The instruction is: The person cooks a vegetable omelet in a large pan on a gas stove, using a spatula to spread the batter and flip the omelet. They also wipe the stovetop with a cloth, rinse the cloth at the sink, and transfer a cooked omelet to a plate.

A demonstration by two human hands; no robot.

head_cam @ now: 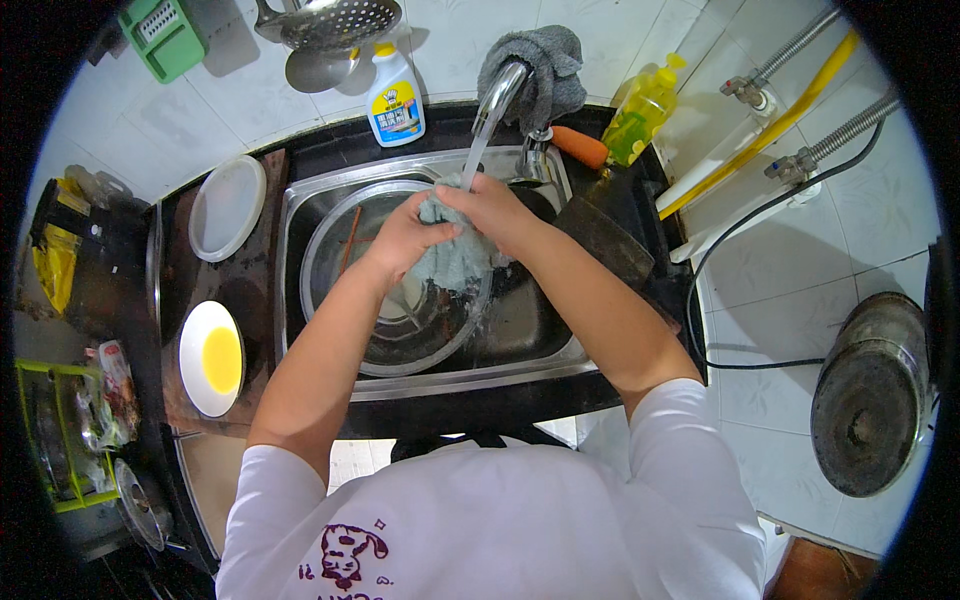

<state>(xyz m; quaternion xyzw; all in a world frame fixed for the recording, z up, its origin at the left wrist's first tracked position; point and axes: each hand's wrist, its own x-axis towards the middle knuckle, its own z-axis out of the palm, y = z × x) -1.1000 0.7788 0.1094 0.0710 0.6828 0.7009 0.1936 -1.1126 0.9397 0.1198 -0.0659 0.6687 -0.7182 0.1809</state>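
Observation:
Both hands hold a wet light grey-green cloth [454, 259] over the steel sink [540, 315], right under the stream from the chrome faucet [501, 94]. My left hand [405, 232] grips the cloth's left side, its thumb across the front. My right hand [491, 214] grips its upper right side, with water running down by the fingers. Below them in the sink sits a large round basin [306, 281]; thin reddish-brown sticks and a pale object lie inside it, partly hidden by the cloth and the left arm. A dark grey towel [551, 67] is draped over the faucet.
Behind the sink stand a spray bottle [396, 105], an orange carrot-like object [579, 148] and a yellow-green pump bottle [641, 112]. To the left, a wooden board [262, 202] bears a round lid [227, 208] and a white bowl [196, 360] holding yellow liquid. A dark slab [607, 240] lies right.

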